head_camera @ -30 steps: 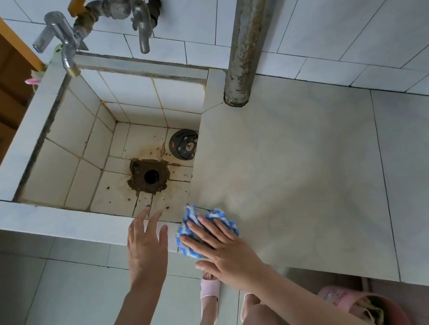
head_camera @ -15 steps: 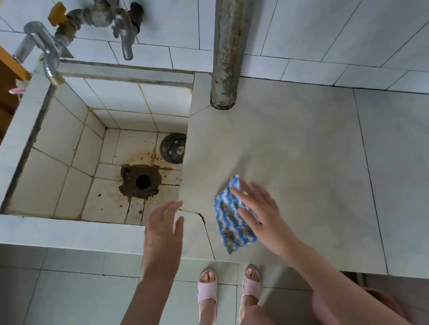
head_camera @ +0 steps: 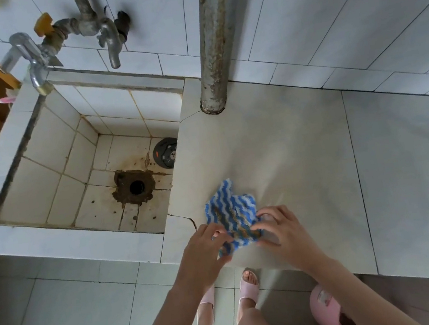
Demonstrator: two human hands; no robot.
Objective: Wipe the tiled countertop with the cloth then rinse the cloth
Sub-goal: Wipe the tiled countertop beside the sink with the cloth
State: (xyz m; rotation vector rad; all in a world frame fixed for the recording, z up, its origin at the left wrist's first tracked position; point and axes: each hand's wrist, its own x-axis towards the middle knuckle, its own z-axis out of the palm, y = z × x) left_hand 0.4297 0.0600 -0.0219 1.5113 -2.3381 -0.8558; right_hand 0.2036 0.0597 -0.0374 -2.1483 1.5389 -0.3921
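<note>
A blue-and-white wavy-striped cloth (head_camera: 230,211), soiled brown in its middle, is bunched at the front left corner of the pale tiled countertop (head_camera: 289,157). My left hand (head_camera: 206,249) pinches its near left edge. My right hand (head_camera: 280,230) grips its near right edge, fingers curled over the fabric. Both hands hold the cloth just above or on the tile; I cannot tell which. The far part of the cloth lies spread toward the sink.
A deep tiled sink (head_camera: 48,147) with a stained drain hole (head_camera: 136,187) and a dark round plug (head_camera: 165,152) lies left. Two metal taps (head_camera: 35,69) (head_camera: 111,43) hang above it. A rusty pipe (head_camera: 214,41) stands on the counter's back. A pink bucket (head_camera: 329,311) sits below.
My right hand slid the cloth from the corner across the counter and back toward the front edge. My left hand came over from the sink rim and took hold of the cloth.
</note>
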